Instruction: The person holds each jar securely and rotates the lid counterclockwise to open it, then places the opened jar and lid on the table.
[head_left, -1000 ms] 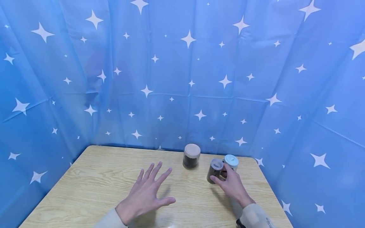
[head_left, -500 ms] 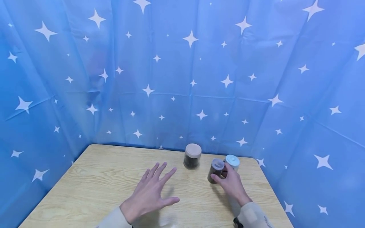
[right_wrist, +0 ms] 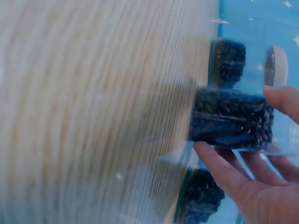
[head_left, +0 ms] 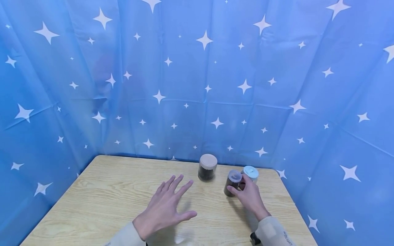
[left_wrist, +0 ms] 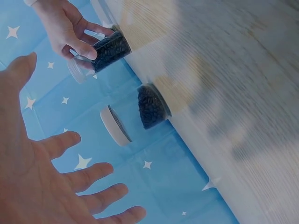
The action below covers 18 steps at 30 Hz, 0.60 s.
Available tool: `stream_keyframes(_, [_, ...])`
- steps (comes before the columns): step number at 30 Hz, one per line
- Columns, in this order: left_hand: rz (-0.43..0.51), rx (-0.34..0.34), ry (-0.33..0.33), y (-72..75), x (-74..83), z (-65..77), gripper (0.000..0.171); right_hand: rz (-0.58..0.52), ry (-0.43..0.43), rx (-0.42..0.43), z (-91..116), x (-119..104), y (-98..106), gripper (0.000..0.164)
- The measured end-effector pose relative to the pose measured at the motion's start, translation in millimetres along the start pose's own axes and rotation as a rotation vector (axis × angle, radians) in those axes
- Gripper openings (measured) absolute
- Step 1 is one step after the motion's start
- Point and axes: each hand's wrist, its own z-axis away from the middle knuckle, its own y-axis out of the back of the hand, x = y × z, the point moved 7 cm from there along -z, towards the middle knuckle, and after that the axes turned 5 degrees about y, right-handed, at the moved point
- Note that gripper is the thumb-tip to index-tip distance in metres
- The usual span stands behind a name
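A clear jar of dark seeds or beans (head_left: 229, 188) with a translucent lid stands upright toward the right of the table in the head view. My right hand (head_left: 250, 197) holds this jar between thumb and fingers; in the right wrist view its base (right_wrist: 198, 116) is at or very close to the tabletop. Right behind that hand, partly hidden, is a jar with a light blue lid (head_left: 250, 173). Farther left stands a wider jar with a pale lid (head_left: 208, 161), also dark-filled. My left hand (head_left: 167, 207) hovers over the table, fingers spread, holding nothing.
The light wood table (head_left: 101, 191) has its back edge close behind the jars. A blue curtain with white stars (head_left: 184, 78) surrounds the back and both sides.
My left hand has drifted slightly to the right, its fingers still spread. The right hand keeps its grip on the jar, with hardly any movement. The head view has shifted a little.
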Motion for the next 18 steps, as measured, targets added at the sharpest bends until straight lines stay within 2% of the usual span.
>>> stream_keyframes(10, [0.032,-0.016,0.004,-7.7,6.2,-3.4,0.099,-0.05,-0.018,-0.008,6,-1,1,0.066])
stream_keyframes(18, [0.057,0.006,-0.016,-4.1,15.3,-9.0,0.096,-0.062,-0.008,-0.002,9,-9,3,0.066])
